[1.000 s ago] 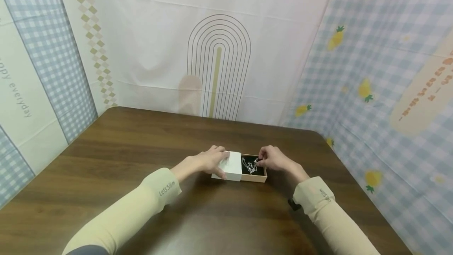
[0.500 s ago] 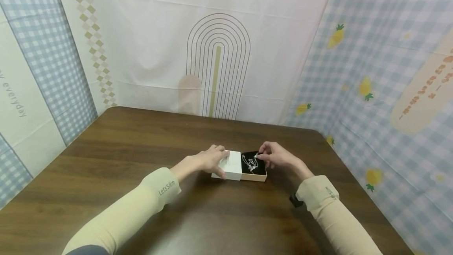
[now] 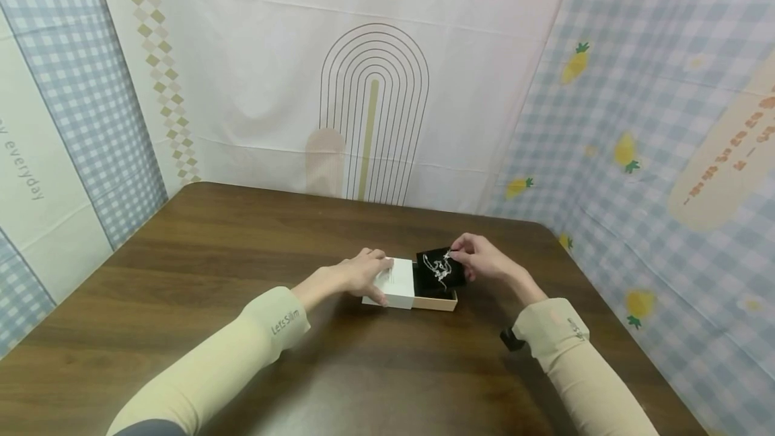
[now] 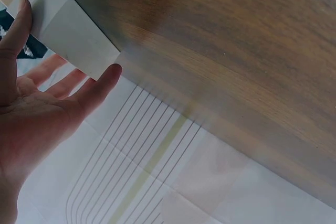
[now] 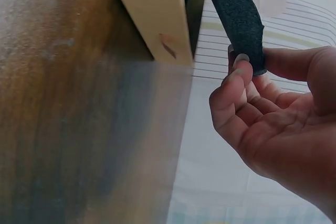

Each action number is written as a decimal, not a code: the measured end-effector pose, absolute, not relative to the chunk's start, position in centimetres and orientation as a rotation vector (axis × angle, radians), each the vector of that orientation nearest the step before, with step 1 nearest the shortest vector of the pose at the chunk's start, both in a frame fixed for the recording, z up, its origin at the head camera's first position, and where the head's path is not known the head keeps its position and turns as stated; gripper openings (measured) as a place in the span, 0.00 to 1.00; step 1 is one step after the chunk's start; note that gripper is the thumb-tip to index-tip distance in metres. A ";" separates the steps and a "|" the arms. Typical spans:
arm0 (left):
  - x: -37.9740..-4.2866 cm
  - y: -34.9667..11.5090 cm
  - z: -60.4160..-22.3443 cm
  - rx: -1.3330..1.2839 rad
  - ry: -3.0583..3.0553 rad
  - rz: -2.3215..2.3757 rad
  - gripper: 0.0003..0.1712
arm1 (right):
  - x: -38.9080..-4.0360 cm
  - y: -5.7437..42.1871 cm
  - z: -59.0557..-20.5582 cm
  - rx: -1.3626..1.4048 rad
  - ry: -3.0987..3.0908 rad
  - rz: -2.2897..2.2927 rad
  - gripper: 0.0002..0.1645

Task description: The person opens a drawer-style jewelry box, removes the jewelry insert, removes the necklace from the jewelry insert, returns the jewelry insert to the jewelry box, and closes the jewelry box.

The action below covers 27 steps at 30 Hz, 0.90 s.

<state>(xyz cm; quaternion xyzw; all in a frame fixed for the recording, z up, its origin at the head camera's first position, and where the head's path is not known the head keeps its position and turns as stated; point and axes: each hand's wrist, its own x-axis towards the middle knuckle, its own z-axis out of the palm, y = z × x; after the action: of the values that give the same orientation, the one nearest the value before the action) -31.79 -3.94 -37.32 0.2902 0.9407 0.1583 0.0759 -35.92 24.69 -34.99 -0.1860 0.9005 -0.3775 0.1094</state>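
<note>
A white box sleeve (image 3: 401, 282) lies on the table with its tan drawer (image 3: 436, 303) pulled partway out to the right. My left hand (image 3: 363, 275) holds the sleeve between thumb and fingers; the left wrist view has this hand (image 4: 44, 111) spanning the white sleeve (image 4: 79, 38). Over the drawer, a black pad (image 3: 455, 276) is tilted up, its right side raised. A silver chain necklace (image 3: 438, 266) lies on top of it. My right hand (image 3: 481, 258) pinches the pad's far right corner. In the right wrist view, thumb and fingers grip the dark pad's edge (image 5: 239, 19).
The brown wooden table (image 3: 272, 234) extends around the box. Behind it hangs a white printed cloth (image 3: 260, 86), with a blue checked cloth (image 3: 611, 120) on the right side. A dark band (image 3: 512, 339) sits at my right wrist.
My right hand has lifted the black pad, with the necklace on it, out of the drawer, moving up and slightly right. The left hand and the sleeve have stayed in place.
</note>
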 end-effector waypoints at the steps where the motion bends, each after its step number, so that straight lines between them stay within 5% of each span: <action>1: -31.8 -3.9 -37.3 0.870 2.822 0.472 0.47 | -36.0 24.7 -34.8 -0.548 2.652 -1.118 0.16; 18: -31.9 -3.9 -37.2 0.915 2.836 0.400 0.47 | -36.1 24.0 -31.0 -0.492 2.730 -1.389 0.17; 27: -32.9 -4.1 -36.1 0.911 2.858 0.499 0.62 | -36.0 24.0 -30.8 -0.491 2.711 -1.417 0.17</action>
<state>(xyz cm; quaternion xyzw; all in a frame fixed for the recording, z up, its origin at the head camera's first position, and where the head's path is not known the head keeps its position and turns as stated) -32.92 -4.14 -36.10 0.2992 0.9387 0.1638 0.0505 -36.02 23.95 -30.85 -0.1583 0.8749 -0.4572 0.0216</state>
